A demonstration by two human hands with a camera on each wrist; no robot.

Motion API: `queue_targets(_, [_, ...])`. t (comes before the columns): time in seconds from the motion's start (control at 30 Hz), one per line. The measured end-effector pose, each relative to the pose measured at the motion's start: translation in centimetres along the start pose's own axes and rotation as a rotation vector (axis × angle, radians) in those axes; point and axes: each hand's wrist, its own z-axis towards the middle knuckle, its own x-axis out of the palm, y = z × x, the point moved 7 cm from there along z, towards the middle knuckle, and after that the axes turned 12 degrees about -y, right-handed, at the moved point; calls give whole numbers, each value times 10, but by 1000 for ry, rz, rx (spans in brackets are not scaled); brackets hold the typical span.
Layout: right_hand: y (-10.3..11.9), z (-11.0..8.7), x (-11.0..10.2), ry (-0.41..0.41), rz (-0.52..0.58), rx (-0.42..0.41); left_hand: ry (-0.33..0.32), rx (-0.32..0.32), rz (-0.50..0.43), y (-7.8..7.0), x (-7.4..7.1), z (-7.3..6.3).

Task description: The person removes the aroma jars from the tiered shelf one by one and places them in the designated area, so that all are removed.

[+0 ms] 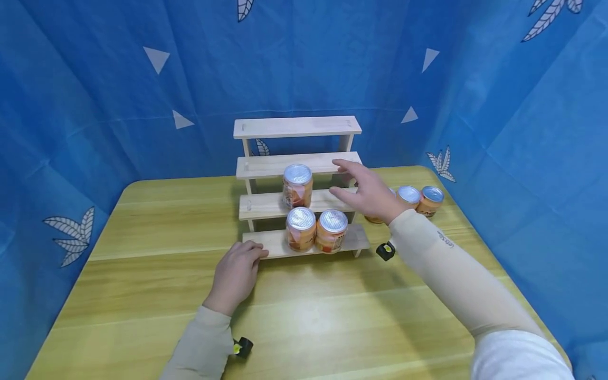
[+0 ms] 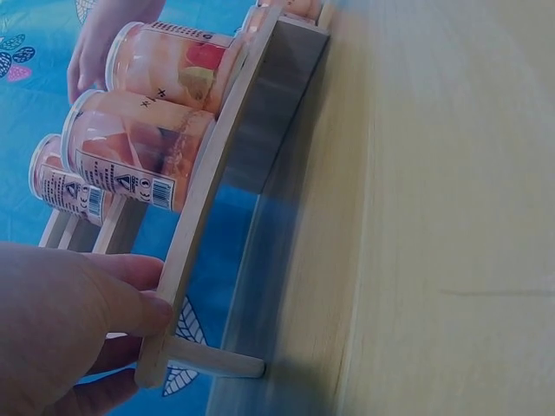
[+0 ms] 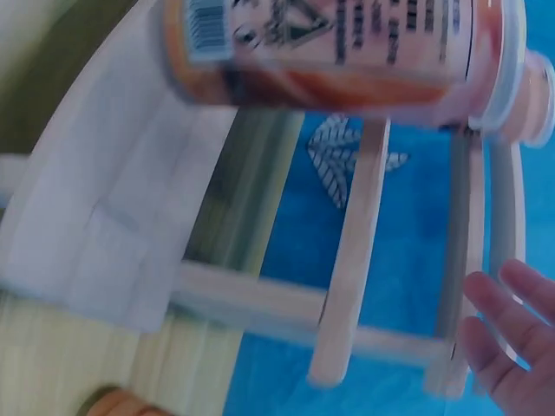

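Note:
A pale wooden four-step display shelf (image 1: 297, 126) stands at the far side of the table. My left hand (image 1: 235, 277) grips the left end of its lowest step, with the thumb (image 2: 143, 312) against the board in the left wrist view. Two orange-labelled cans with silver lids, a left one (image 1: 301, 228) and a right one (image 1: 331, 231), stand side by side on that step. A third can (image 1: 297, 187) is on the second step. Near the shelf's right side my right hand (image 1: 372, 195) hovers with fingers spread, holding nothing; the right wrist view shows its fingers (image 3: 499, 312) beside the upper steps.
More of the same cans stand on the table to the right of the shelf: a far right can (image 1: 431, 201), a can (image 1: 408, 196) beside it, and one partly hidden behind my right hand. A blue patterned curtain (image 1: 199, 79) hangs around the wooden table (image 1: 166, 232).

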Motion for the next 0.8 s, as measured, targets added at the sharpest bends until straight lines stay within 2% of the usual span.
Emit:
queue_targets(0.07, [7, 3, 6, 31, 5, -8, 6, -4, -3, 0, 0, 1])
queue_targets(0.3, [21, 13, 27, 121, 60, 39, 3, -12, -12, 0, 1, -1])
queue_targets(0.47, [30, 17, 41, 172, 79, 19, 0, -19, -13, 0, 2, -5])
queue_targets(0.8, [40, 32, 50, 153, 40, -1, -8, -8, -14, 0, 0, -1])
